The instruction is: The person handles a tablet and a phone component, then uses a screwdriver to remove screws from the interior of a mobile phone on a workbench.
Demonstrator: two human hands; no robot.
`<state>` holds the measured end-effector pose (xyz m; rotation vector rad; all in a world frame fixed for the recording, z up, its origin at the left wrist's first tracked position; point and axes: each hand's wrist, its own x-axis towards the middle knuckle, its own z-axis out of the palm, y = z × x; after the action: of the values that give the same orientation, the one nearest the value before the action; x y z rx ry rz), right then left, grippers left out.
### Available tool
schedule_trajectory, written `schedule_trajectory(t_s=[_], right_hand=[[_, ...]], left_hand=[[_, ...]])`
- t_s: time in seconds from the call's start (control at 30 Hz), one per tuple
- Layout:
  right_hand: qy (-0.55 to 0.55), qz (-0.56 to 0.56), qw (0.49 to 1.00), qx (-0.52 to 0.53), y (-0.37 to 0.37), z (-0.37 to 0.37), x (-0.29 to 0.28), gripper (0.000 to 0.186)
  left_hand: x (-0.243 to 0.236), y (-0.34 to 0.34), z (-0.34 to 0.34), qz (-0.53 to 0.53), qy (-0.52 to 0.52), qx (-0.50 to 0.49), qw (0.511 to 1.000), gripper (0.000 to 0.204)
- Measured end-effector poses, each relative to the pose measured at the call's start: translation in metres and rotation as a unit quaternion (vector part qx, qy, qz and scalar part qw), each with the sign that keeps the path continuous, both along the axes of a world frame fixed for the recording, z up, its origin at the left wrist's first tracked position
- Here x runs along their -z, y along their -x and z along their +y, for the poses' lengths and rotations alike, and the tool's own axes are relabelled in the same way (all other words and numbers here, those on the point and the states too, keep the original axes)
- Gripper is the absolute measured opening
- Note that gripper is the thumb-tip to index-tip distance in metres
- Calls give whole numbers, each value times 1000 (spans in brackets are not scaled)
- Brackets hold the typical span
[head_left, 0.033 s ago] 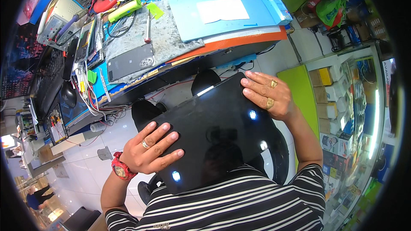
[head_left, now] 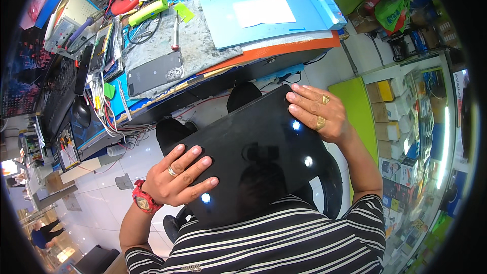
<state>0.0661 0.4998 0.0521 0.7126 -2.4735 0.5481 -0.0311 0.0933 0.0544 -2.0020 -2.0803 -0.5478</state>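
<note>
A flat, glossy black slab [head_left: 238, 147], which looks like a closed laptop, lies across my lap and leans against my striped shirt. My left hand [head_left: 177, 175] grips its left side, fingers stretched over the top face and thumb out of sight. At the far right corner my right hand [head_left: 319, 111] has hold of it the same way, its thumb also hidden. Bright lamp spots and a dark head-shaped reflection show in the shiny surface. The underside cannot be seen.
Ahead stands a workbench with a blue mat [head_left: 218, 15], a dark phone [head_left: 154, 74] and a screwdriver [head_left: 175, 33]. A keyboard [head_left: 61, 78] and mouse [head_left: 81, 111] sit at the left. Close on my right is a glass display case [head_left: 406, 137]; cables hang below the bench.
The slab has tilted slightly: its lamp reflections have shifted, and the bright strip along its far edge is gone. Both hands keep nearly the same places.
</note>
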Motion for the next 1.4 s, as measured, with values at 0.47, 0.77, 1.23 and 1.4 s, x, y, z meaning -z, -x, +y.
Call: schedule_trajectory(t_s=[0.47, 0.77, 1.23, 1.4], right_hand=[[-48, 60, 997, -3, 4, -3, 3, 30], [-65, 66, 996, 1, 0, -5, 11, 29], [-89, -82, 992, -45, 2, -6, 9, 25], [-101, -87, 991, -35, -1, -9, 3, 39]], left_hand=[[14, 1, -10, 71, 4, -4, 997, 42], [14, 3, -9, 94, 8, -9, 995, 43], [15, 5, -8, 55, -8, 7, 998, 36], [11, 5, -7, 79, -22, -2, 997, 34]])
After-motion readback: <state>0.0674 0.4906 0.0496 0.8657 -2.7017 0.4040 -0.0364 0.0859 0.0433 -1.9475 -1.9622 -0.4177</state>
